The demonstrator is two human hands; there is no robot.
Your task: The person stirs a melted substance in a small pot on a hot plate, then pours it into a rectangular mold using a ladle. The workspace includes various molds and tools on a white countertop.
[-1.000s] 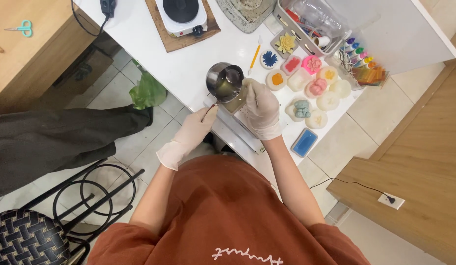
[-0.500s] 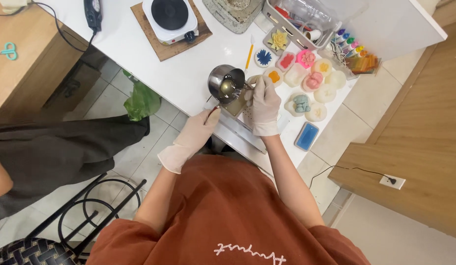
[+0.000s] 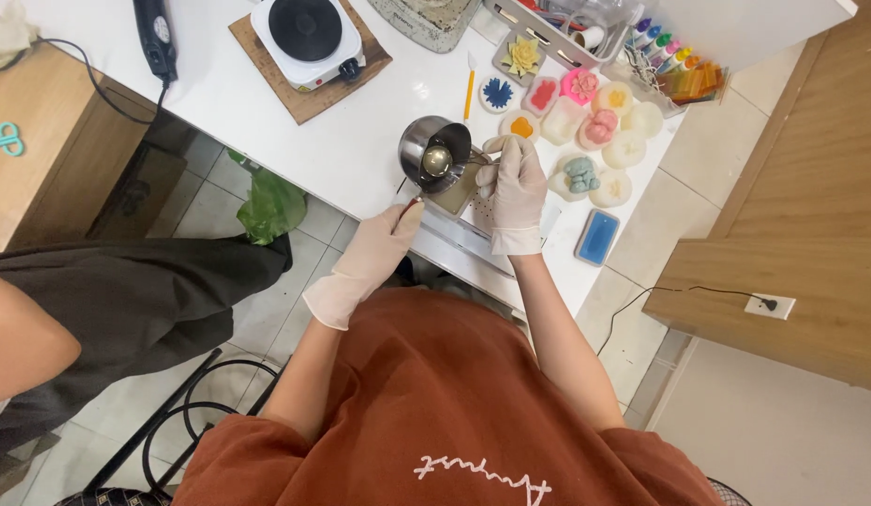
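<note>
Left hand (image 3: pixel 384 245) closed on metal pot (image 3: pixel 434 155) handle at table (image 3: pixel 360 150) near edge; right hand (image 3: pixel 516 183) fingers curled, pinching thin stick (image 3: pixel 482 157) at pot rim, moulds (image 3: pixel 595 126) close right

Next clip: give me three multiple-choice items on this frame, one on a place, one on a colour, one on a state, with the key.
1. Where is the hot plate?
A. on a wooden board
B. on the floor
C. inside the basket

2. What colour is the flat rectangular mould near the table edge?
A. yellow
B. blue
C. black

3. What is the left hand doing?
A. resting on the scissors
B. hanging free
C. gripping the metal pot by its handle

Key: 1 A, the board shows under it. 2 B, its top is blue. 3 C, gloved fingers close on the handle while the right hand works beside the pot.
</note>
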